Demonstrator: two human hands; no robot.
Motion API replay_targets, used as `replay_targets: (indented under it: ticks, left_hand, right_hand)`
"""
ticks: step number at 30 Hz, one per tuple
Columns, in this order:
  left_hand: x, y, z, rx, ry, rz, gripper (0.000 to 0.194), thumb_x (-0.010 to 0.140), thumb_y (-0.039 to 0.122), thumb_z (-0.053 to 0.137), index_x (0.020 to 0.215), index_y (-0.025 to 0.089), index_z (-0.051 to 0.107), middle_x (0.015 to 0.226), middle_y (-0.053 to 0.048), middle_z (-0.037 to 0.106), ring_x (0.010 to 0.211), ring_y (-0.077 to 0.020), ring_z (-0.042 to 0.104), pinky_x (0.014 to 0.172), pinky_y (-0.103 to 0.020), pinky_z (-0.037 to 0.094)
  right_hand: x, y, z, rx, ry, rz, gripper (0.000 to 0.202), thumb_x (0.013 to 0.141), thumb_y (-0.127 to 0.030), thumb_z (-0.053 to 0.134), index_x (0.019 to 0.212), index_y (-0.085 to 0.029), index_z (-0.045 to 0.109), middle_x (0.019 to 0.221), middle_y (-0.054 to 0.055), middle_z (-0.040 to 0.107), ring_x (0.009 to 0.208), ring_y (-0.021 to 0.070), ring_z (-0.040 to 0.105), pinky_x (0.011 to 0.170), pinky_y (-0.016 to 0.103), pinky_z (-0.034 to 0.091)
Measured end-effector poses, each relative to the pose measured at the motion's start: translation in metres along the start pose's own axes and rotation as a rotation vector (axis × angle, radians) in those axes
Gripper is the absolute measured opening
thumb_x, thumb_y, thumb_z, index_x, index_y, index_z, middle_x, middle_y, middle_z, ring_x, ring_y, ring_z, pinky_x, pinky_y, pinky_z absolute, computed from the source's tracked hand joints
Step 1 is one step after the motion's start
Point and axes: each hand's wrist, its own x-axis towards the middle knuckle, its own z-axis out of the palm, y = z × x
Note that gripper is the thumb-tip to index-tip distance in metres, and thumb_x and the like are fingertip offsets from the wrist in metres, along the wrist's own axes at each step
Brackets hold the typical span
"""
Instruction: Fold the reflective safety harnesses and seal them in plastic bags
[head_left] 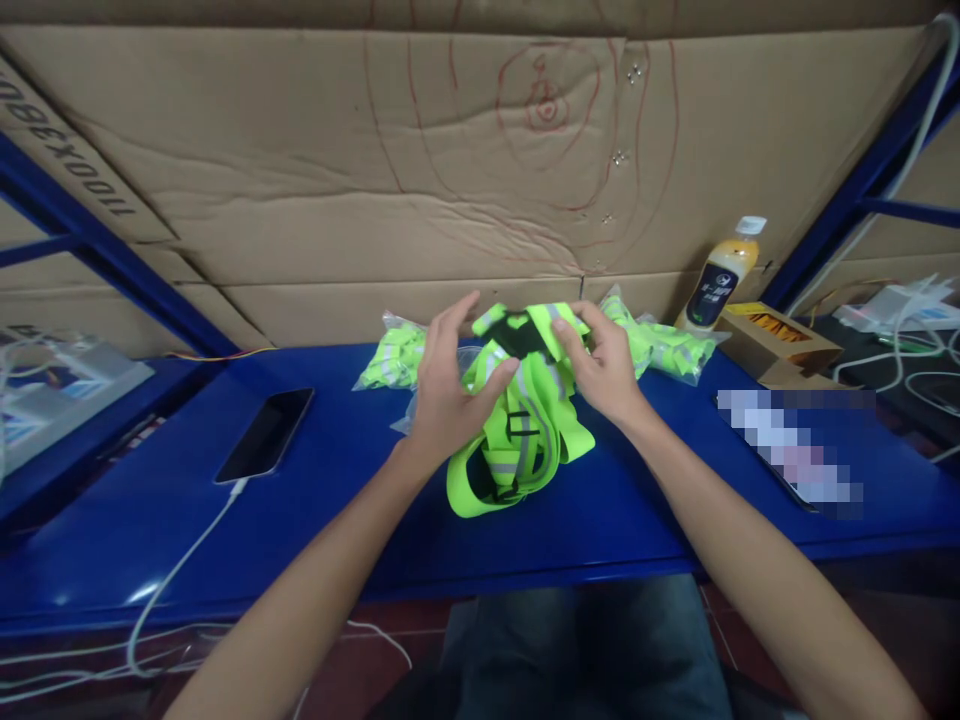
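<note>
A bundle of neon green reflective straps [536, 425] with grey stripes and black parts lies in the middle of the blue table. My left hand [454, 390] is at the bundle's left side, thumb and fingers spread apart, holding nothing. At the bundle's upper right, my right hand [604, 360] pinches a green and grey band between thumb and fingers. Behind the hands lie a clear bag of green straps [397, 352] on the left and another bagged set [671, 348] on the right.
A phone [266, 435] with a white cable lies left on the blue table [337, 540]. At the right are a drink bottle [720, 275], an open cardboard box [784, 345] and a blurred-out flat device [787, 450]. Cardboard [300, 150] stands behind.
</note>
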Motion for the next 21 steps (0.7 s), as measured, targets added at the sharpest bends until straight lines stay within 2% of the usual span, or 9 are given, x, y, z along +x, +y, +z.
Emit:
replay_targets:
  ticks: [3, 6, 8, 10, 12, 16, 19, 21]
  left_hand:
    - [0.001, 0.001, 0.004, -0.134, -0.053, -0.153, 0.04, 0.096, 0.046, 0.077, 0.127, 0.023, 0.068, 0.117, -0.008, 0.076, 0.105, -0.024, 0.073, 0.094, -0.037, 0.059]
    - [0.004, -0.004, 0.006, -0.272, -0.092, -0.241, 0.032, 0.092, 0.049, 0.079, 0.103, 0.02, 0.071, 0.094, -0.005, 0.076, 0.083, -0.0198, 0.071, 0.074, -0.03, 0.058]
    - [0.006, -0.007, 0.005, -0.3, -0.092, -0.261, 0.032, 0.09, 0.048, 0.08, 0.1, 0.019, 0.071, 0.093, -0.005, 0.076, 0.083, -0.0203, 0.071, 0.074, -0.031, 0.057]
    - [0.006, -0.008, 0.004, -0.314, -0.093, -0.273, 0.029, 0.09, 0.045, 0.08, 0.101, 0.019, 0.072, 0.096, -0.006, 0.077, 0.086, -0.0214, 0.072, 0.077, -0.032, 0.058]
    - [0.006, -0.008, 0.003, -0.326, -0.093, -0.265, 0.027, 0.09, 0.042, 0.08, 0.103, 0.019, 0.073, 0.099, -0.006, 0.078, 0.091, -0.0223, 0.073, 0.08, -0.033, 0.058]
    - [0.006, -0.009, 0.001, -0.268, -0.09, -0.22, 0.021, 0.094, 0.039, 0.077, 0.104, 0.02, 0.073, 0.099, -0.005, 0.078, 0.093, -0.0221, 0.073, 0.082, -0.033, 0.056]
    - [0.006, -0.009, -0.002, -0.185, -0.086, -0.181, 0.017, 0.099, 0.038, 0.071, 0.102, 0.021, 0.074, 0.096, -0.005, 0.078, 0.09, -0.0216, 0.072, 0.08, -0.033, 0.053]
    - [0.006, -0.007, -0.004, -0.112, -0.073, -0.132, 0.016, 0.1, 0.037, 0.07, 0.099, 0.021, 0.073, 0.093, -0.004, 0.076, 0.086, -0.0206, 0.07, 0.076, -0.033, 0.05]
  right_hand:
    - [-0.004, -0.005, 0.005, -0.02, -0.071, -0.039, 0.039, 0.107, -0.056, 0.055, 0.098, -0.024, 0.075, 0.09, 0.002, 0.076, 0.081, 0.0206, 0.069, 0.074, 0.033, 0.054]
    - [-0.006, -0.006, 0.006, -0.128, -0.007, -0.125, 0.034, 0.108, -0.049, 0.055, 0.105, -0.025, 0.077, 0.097, 0.005, 0.079, 0.09, 0.0238, 0.073, 0.084, 0.038, 0.057]
    - [-0.006, -0.004, 0.005, -0.214, -0.006, -0.237, 0.034, 0.104, -0.05, 0.063, 0.125, -0.026, 0.074, 0.117, 0.009, 0.078, 0.108, 0.0282, 0.073, 0.098, 0.045, 0.058]
    - [-0.007, -0.001, 0.004, -0.278, -0.103, -0.359, 0.053, 0.099, -0.053, 0.07, 0.144, -0.027, 0.065, 0.134, 0.013, 0.071, 0.124, 0.0314, 0.068, 0.107, 0.05, 0.057]
    - [-0.008, 0.002, 0.004, -0.331, -0.188, -0.43, 0.054, 0.103, -0.052, 0.065, 0.15, -0.026, 0.06, 0.137, 0.014, 0.069, 0.127, 0.0309, 0.067, 0.108, 0.05, 0.057]
    - [-0.008, 0.008, 0.004, -0.459, -0.17, -0.446, 0.042, 0.112, -0.042, 0.046, 0.145, -0.02, 0.062, 0.126, 0.017, 0.074, 0.116, 0.0304, 0.072, 0.1, 0.046, 0.06]
    - [-0.006, 0.011, 0.005, -0.517, -0.145, -0.425, 0.038, 0.112, -0.043, 0.045, 0.134, -0.021, 0.066, 0.117, 0.017, 0.077, 0.108, 0.0317, 0.074, 0.095, 0.046, 0.06]
    - [-0.005, 0.01, 0.007, -0.479, -0.082, -0.387, 0.031, 0.111, -0.041, 0.046, 0.123, -0.022, 0.067, 0.108, 0.014, 0.078, 0.1, 0.0297, 0.075, 0.091, 0.043, 0.059]
